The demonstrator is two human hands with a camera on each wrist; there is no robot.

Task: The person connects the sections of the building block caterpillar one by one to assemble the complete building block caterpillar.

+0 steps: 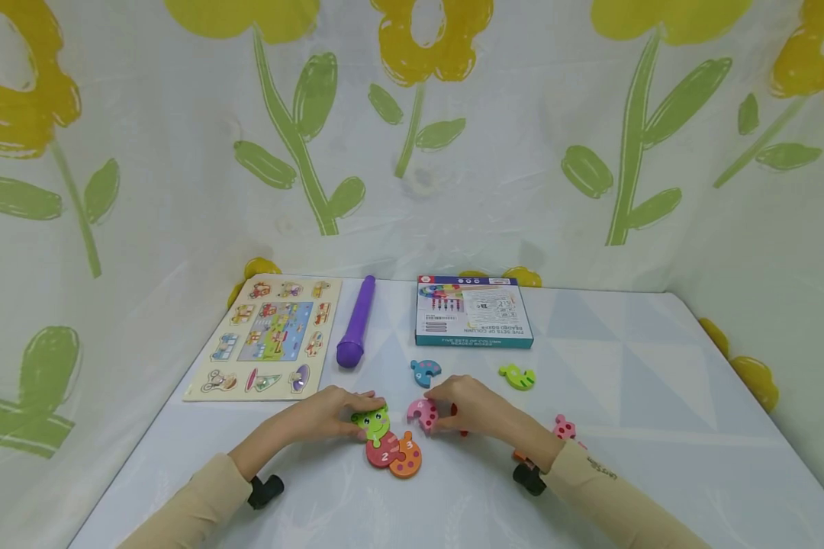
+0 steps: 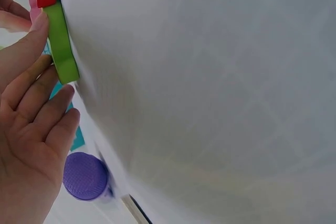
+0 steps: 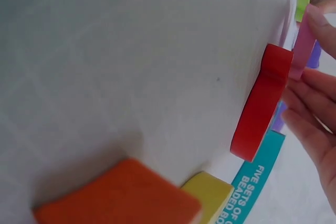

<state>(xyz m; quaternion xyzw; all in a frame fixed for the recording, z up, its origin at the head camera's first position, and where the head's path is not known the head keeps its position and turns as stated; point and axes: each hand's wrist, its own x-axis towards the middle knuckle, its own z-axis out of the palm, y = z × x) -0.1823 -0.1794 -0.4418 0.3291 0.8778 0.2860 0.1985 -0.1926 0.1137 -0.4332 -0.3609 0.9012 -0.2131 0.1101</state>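
Note:
In the head view my left hand holds a green smiling caterpillar-head puzzle piece between thumb and fingers. The head joins a red piece marked 2, which joins an orange piece marked 3. Just to the right, my right hand pinches a pink dotted puzzle piece, apart from the joined group. Seen from the left wrist, the thumb lies on the near edge of the green head and the fingers are on its far side. A separate red piece lies by the right fingers, mostly hidden in the head view.
Loose blue and lime-green pieces lie beyond my right hand. A pink piece and an orange piece are near the right forearm. Farther back are a picture puzzle board, a purple toy microphone and a flat box.

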